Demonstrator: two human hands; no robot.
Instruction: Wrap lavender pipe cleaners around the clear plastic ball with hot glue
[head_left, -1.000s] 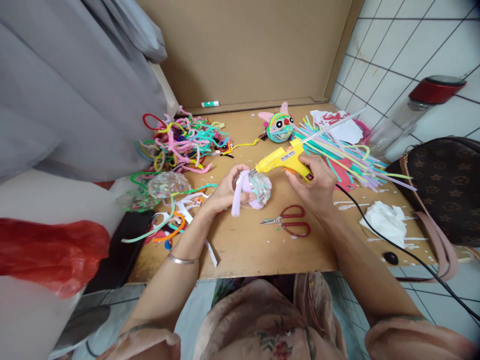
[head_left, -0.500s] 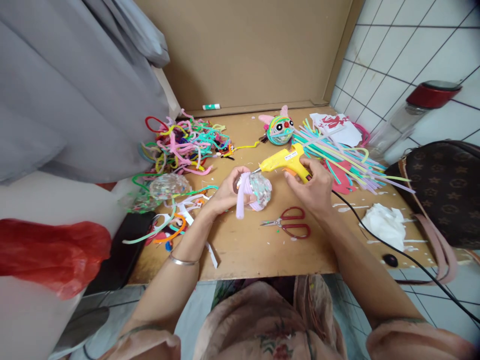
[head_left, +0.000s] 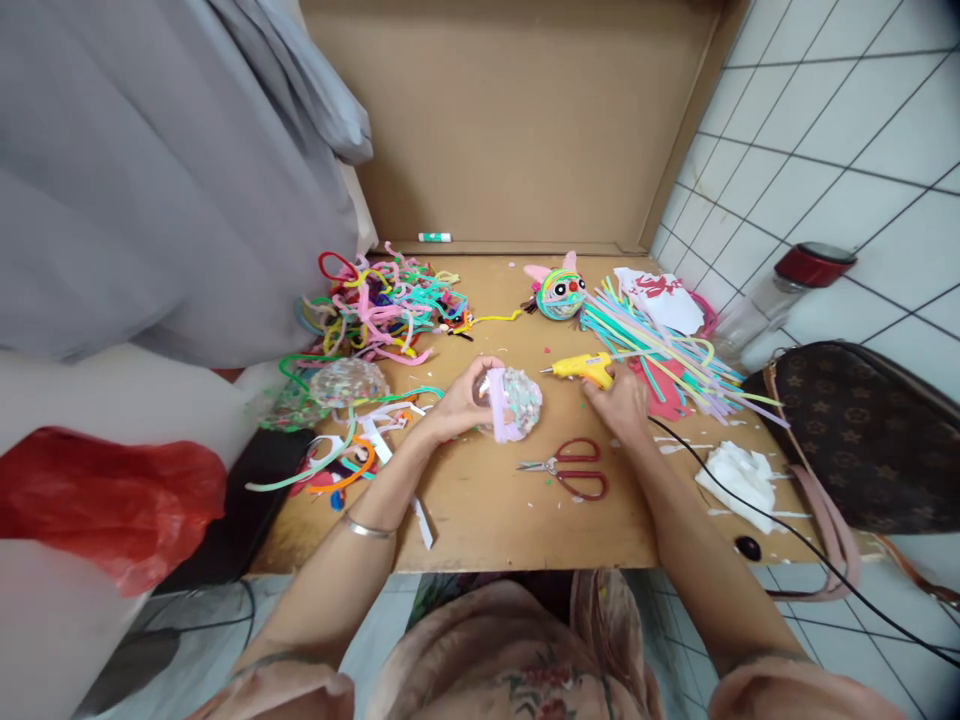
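My left hand (head_left: 466,402) is closed round the left side of a clear, speckled ball (head_left: 523,398). A lilac pipe cleaner strip (head_left: 498,402) runs down the ball's near left side and along its lower edge. In my right hand (head_left: 621,402) is a yellow hot glue gun (head_left: 585,368), its metal nozzle pointing left, a little apart from the ball. Red-handled scissors (head_left: 570,468) lie on the table below the ball, blades to the left. Part of my left fingers is hidden behind the ball.
Tangled pipe cleaners (head_left: 382,305) lie at the back left, straight ones (head_left: 660,345) at the right. A finished-looking animal ball (head_left: 559,292) with pink ears sits behind. The gun's black cord (head_left: 720,487) passes a crumpled tissue (head_left: 739,482) and a brown bag (head_left: 862,440). A bottle (head_left: 780,300) leans by the wall.
The glue gun has drawn back from the ball, downward, and its nozzle no longer touches the pipe cleaner. The strip now lies against the ball. The camera view has shifted slightly.
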